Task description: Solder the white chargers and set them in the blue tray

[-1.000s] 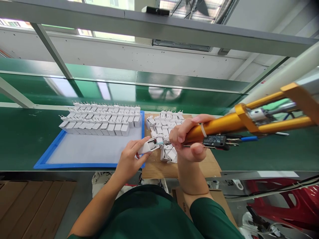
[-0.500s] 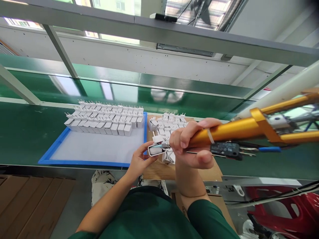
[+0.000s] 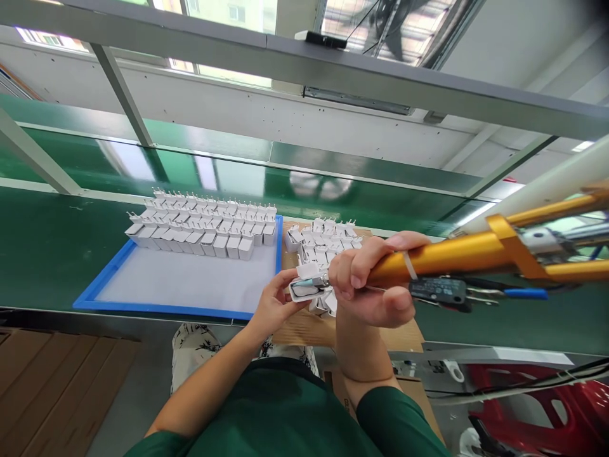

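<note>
My left hand (image 3: 273, 303) is closed around a small white charger housing (image 3: 303, 289), its open side turned toward me. My right hand (image 3: 368, 282) grips a long gold-coloured dispensing tool (image 3: 457, 254) with a black switch (image 3: 438, 292) strapped underneath. The tool's thin tip (image 3: 318, 280) reaches into the housing. Just behind both hands, a pile of loose white housings (image 3: 326, 238) lies on a wooden board (image 3: 304, 327).
A blue-rimmed tray (image 3: 118, 263) on the green conveyor belt (image 3: 42, 247) holds several rows of finished white housings (image 3: 204, 225) along its far side. Metal frame bars (image 3: 118, 95) cross overhead. A red plastic stool (image 3: 561, 406) stands at the lower right.
My left hand has turned the housing so its open side faces me and lifted it slightly. The tool tip has stayed in the opening. The view has shifted a little.
</note>
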{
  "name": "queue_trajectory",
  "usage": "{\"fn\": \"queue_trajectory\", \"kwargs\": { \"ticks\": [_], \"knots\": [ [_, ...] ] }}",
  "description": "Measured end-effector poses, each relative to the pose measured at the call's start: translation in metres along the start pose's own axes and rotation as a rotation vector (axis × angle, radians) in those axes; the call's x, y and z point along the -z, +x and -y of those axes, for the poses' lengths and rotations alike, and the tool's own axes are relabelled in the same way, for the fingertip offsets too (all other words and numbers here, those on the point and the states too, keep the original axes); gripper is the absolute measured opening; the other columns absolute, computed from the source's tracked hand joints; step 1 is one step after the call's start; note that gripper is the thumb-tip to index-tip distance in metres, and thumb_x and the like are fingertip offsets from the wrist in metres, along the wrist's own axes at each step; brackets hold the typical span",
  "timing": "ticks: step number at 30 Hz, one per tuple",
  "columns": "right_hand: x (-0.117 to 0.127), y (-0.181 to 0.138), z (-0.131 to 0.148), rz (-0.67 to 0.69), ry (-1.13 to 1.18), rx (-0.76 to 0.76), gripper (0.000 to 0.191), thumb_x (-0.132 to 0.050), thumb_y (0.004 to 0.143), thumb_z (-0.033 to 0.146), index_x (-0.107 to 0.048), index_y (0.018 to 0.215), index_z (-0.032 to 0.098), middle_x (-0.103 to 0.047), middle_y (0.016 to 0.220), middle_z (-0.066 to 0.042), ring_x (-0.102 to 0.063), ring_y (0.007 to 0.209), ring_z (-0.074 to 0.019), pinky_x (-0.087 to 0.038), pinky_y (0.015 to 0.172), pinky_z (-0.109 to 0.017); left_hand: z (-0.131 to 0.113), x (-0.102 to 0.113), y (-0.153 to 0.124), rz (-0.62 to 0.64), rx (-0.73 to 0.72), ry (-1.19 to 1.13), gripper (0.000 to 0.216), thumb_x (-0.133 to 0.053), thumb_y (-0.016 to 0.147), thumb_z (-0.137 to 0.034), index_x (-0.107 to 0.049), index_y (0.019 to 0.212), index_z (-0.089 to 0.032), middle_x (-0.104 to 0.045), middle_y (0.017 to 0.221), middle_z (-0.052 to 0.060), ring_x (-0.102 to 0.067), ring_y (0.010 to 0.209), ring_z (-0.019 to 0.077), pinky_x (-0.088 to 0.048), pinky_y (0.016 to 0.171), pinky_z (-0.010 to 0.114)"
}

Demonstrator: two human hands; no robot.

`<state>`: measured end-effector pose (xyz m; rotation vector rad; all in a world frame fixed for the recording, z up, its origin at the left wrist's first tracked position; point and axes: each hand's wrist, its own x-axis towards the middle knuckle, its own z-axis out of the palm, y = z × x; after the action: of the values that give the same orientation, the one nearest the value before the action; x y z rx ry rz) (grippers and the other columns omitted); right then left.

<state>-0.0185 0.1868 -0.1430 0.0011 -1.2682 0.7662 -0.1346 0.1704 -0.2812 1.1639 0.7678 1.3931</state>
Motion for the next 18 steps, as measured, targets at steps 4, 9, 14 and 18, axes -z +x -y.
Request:
{"fn": "queue_trajectory", "kwargs": {
  "ticks": [4, 9, 14, 18],
  "knots": [
    [0.0004, -0.0006, 0.0007, -0.015, -0.031, -0.009, 0.028, -0.065, 0.084, 0.045, -0.059, 0.107, 0.030, -0.045, 0.056, 0.012, -0.030, 0.028, -0.0040, -0.033, 0.024, -0.017, -0.0013, 0.0004, -0.0003, 0.015, -0.020, 0.001, 0.053, -0.087, 0.070, -0.039, -0.064, 0.114, -0.021, -0.072, 0.113, 0.007, -0.068, 0.104, 0.0229, -0.056, 0.085, 0.033],
    [-0.0015, 0.0012, 0.0004, 0.008, 0.008, 0.027, 0.026, -0.064, 0.086, 0.040, -0.059, 0.108, 0.026, -0.044, 0.058, 0.011, -0.030, 0.029, -0.0037, -0.030, 0.024, -0.017, -0.0030, 0.0003, 0.0008, 0.032, -0.052, -0.031, 0.049, -0.086, 0.073, -0.033, -0.064, 0.115, -0.022, -0.073, 0.113, 0.006, -0.068, 0.105, 0.0221, -0.055, 0.086, 0.032],
    [-0.0013, 0.0014, 0.0000, 0.023, 0.023, 0.038, 0.026, -0.062, 0.087, 0.038, -0.060, 0.109, 0.025, -0.043, 0.058, 0.011, -0.031, 0.029, -0.0040, -0.030, 0.024, -0.018, -0.0033, 0.0001, 0.0011, 0.032, -0.036, -0.026, 0.052, -0.086, 0.072, -0.036, -0.063, 0.115, -0.021, -0.073, 0.115, 0.008, -0.068, 0.106, 0.0237, -0.055, 0.087, 0.033],
    [-0.0012, 0.0005, -0.0008, -0.014, -0.027, 0.024, 0.026, -0.063, 0.085, 0.042, -0.060, 0.107, 0.028, -0.043, 0.056, 0.012, -0.028, 0.027, -0.0040, -0.029, 0.023, -0.018, -0.0051, 0.0000, 0.0004, 0.028, -0.026, -0.016, 0.053, -0.086, 0.071, -0.038, -0.063, 0.116, -0.021, -0.073, 0.115, 0.008, -0.068, 0.107, 0.0239, -0.055, 0.087, 0.034]
  ]
}}
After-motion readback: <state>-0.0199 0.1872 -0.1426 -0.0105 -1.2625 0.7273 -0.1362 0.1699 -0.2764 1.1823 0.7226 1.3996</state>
